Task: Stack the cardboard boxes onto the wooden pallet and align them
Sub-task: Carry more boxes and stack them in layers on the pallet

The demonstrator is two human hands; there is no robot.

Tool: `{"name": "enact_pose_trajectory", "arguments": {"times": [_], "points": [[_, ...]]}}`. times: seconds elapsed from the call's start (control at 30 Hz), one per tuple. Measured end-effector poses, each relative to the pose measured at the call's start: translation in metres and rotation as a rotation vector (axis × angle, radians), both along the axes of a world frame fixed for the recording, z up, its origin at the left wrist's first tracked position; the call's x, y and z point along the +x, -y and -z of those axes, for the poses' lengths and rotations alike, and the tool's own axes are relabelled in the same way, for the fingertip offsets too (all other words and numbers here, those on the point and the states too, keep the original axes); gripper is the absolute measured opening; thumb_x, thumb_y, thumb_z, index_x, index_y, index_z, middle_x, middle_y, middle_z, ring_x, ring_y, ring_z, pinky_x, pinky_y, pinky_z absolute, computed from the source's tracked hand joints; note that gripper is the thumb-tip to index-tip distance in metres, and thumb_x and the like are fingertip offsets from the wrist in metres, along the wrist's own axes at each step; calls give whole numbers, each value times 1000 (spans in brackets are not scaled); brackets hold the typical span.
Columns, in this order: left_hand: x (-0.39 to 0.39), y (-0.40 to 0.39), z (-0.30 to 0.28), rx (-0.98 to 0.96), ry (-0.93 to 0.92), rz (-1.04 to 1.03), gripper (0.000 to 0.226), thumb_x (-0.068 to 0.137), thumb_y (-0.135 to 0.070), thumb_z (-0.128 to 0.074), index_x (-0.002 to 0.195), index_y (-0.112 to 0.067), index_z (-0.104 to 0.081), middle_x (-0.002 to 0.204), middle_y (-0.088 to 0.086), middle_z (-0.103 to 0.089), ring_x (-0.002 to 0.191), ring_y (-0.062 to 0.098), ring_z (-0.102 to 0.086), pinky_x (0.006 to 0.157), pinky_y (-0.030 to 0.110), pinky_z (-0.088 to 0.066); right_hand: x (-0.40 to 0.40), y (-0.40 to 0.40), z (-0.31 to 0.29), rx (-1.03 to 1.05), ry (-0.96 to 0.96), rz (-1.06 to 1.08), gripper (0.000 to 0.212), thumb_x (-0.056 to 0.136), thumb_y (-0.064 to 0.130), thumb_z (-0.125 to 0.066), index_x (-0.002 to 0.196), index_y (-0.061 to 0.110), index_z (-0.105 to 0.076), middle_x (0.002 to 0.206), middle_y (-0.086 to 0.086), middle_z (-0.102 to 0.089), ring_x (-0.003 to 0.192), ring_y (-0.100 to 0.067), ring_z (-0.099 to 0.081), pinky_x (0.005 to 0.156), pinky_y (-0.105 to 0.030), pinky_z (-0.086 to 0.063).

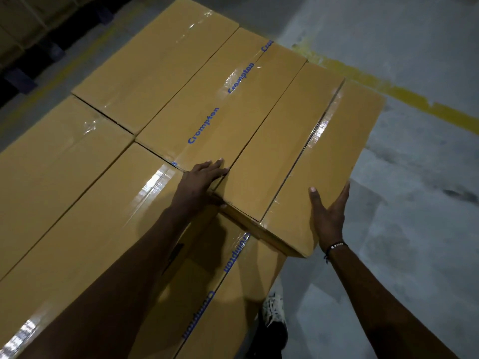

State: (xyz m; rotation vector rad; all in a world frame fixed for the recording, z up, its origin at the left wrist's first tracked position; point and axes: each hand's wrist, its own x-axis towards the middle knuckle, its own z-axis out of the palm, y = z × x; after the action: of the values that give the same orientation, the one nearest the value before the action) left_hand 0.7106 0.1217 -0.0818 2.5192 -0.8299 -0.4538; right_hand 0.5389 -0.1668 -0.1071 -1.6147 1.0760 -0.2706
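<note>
Hands (203,178) flat against box (305,161)

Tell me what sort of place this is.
Probably a warehouse or stockroom: rows of taped cardboard boxes printed Crompton, a bare concrete floor with a painted yellow line, and what look like more stacked cartons in the dark background.

Left hand (204,177) and right hand (329,211) are pressing flat against top box (298,156), sitting skewed on stacked boxes (77,203).
</note>
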Motion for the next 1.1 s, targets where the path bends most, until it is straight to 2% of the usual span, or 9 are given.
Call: {"name": "enact_pose_trajectory", "arguments": {"times": [0.13,0.27,0.43,0.5,0.63,0.73,0.83,0.93,1.1], "points": [[0,1,-1,-13,-8,-34,106,55,-39,-98,151,-26,-53,166,-4,-37,152,29,-35,113,61,-38,2,0,1,-9,10,2,101,95,40,-75,168,33,-5,169,-7,-33,149,-29,-41,115,-35,-36],[-1,-1,-1,-6,4,-14,106,56,-38,-98,151,-23,-53,166,1,-38,151,34,-36,109,65,-40,1,1,1,5,-3,-8,103,95,41,-75,168,33,-4,167,-8,-37,147,-29,-44,121,-45,-39],[1,15,-31,270,-95,83,117,63,-33,-98,161,-21,-36,172,4,-22,157,32,-23,119,62,-33,-1,9,-14,53,-70,-50,110,91,50,-77,168,33,0,172,-6,-27,153,-30,-35,125,-51,-33],[-8,24,-51,322,-135,51,108,72,-29,-93,161,-19,-34,172,7,-21,156,31,-26,121,57,-32,-5,10,-34,73,-52,-18,108,92,53,-75,169,34,-2,175,-2,-20,157,-26,-30,126,-51,-32],[-42,20,-90,28,-99,-115,78,74,-9,-88,144,-5,-55,160,19,-44,144,37,-47,115,54,-42,-28,13,-101,100,30,0,92,95,55,-70,168,35,-17,173,6,-23,157,-17,-28,125,-46,-35],[-79,30,-140,-164,-113,-216,52,78,4,-84,127,-1,-67,143,20,-61,131,31,-58,109,40,-44,-55,27,-163,133,72,0,79,97,54,-68,164,35,-31,170,6,-33,154,-12,-33,123,-38,-36],[-111,51,-204,-287,-237,-228,38,85,0,-81,121,-9,-71,136,9,-67,124,21,-60,103,44,-53,-93,52,-221,158,78,19,66,100,53,-66,159,33,-44,163,2,-44,150,-12,-41,118,-36,-40],[-134,79,-258,-342,-255,-158,32,87,1,-79,117,-8,-72,130,8,-70,120,23,-65,97,48,-57,-140,80,-273,170,78,63,52,100,50,-67,148,29,-58,151,6,-56,139,-12,-54,116,-44,-48],[-170,158,-337,-365,-330,-93,18,86,-16,-73,104,-17,-75,110,-6,-77,105,12,-73,89,33,-59,-236,118,-350,208,125,215,31,104,35,-65,131,20,-70,131,4,-71,124,-15,-67,95,-34,-59]]}}
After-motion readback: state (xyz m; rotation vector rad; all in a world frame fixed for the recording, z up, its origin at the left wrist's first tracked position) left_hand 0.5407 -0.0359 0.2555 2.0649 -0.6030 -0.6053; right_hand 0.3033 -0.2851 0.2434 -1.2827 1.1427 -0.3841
